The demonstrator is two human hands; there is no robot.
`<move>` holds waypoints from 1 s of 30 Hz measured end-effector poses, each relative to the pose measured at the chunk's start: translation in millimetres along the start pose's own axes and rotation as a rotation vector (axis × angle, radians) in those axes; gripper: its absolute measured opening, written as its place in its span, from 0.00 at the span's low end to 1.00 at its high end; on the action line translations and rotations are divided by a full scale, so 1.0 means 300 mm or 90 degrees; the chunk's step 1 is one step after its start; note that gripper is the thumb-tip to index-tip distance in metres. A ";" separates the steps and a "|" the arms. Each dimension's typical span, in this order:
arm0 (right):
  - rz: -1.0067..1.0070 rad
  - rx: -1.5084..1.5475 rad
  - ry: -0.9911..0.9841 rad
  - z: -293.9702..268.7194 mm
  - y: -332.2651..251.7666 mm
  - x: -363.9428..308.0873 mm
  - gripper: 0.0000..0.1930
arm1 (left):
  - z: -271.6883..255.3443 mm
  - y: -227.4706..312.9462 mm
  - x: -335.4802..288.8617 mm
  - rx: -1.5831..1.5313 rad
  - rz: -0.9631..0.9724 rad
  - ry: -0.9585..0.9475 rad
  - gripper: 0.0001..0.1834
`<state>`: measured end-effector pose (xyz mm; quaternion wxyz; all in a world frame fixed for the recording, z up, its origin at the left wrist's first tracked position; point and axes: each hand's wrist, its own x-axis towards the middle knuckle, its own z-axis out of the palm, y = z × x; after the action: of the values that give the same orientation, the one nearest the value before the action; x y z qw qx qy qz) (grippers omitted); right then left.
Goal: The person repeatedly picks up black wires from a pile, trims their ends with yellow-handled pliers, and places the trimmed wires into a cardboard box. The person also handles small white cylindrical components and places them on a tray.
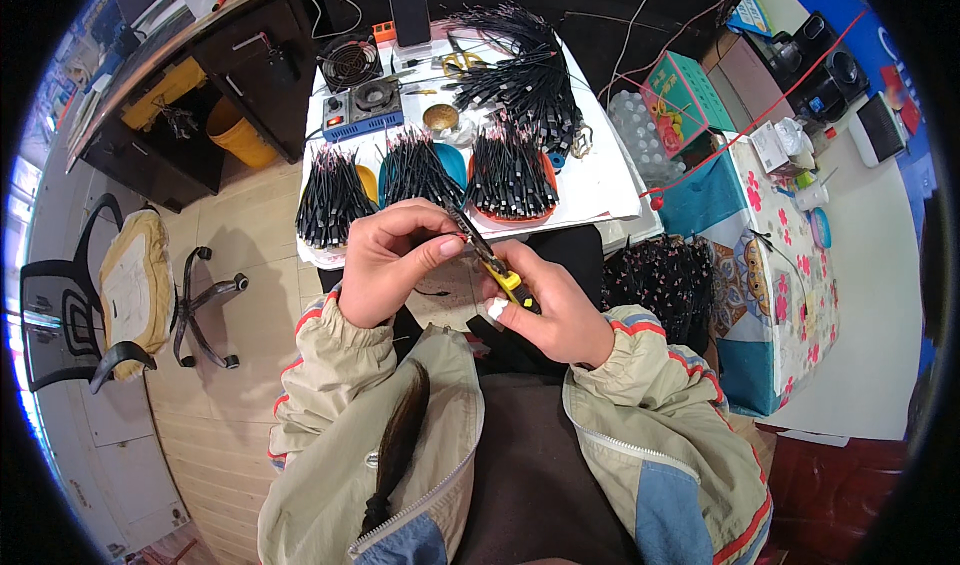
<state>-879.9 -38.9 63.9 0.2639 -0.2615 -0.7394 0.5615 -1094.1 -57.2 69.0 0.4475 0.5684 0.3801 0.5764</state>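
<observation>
My right hand (552,310) is closed round the yellow-and-black handles of a wire stripper (512,283), its dark jaws pointing up and left. A white wrap or patch shows on the right thumb. Close beside the jaws, my left hand (405,257) pinches a thin wire with a bit of red showing; most of it is hidden by the fingers. Just beyond my hands, bundles of short black cables with pinkish ends stand on the table: a left bundle (333,197), a middle bundle (422,170) and a right bundle (512,177) in an orange tray.
A larger heap of black cables (525,70) lies at the back of the white table (595,180). Near it are a blue soldering-type box (362,110), a small fan (350,62), a round tin (440,117) and an upright phone (408,12). An office chair (135,285) stands left.
</observation>
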 end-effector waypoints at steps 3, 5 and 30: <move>-0.003 -0.024 0.005 -0.002 -0.002 0.001 0.23 | 0.002 -0.001 -0.001 -0.008 -0.023 0.006 0.05; 0.010 -0.023 0.011 -0.003 -0.004 0.000 0.23 | 0.003 -0.005 -0.003 -0.015 -0.034 0.010 0.05; 0.049 0.189 -0.017 0.009 0.009 -0.008 0.24 | 0.052 -0.033 -0.025 0.198 0.164 0.160 0.06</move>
<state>-879.8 -41.9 60.3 0.2680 -0.2406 -0.6410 0.6778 -1078.1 -62.4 58.4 0.2268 0.5979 0.4414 0.6294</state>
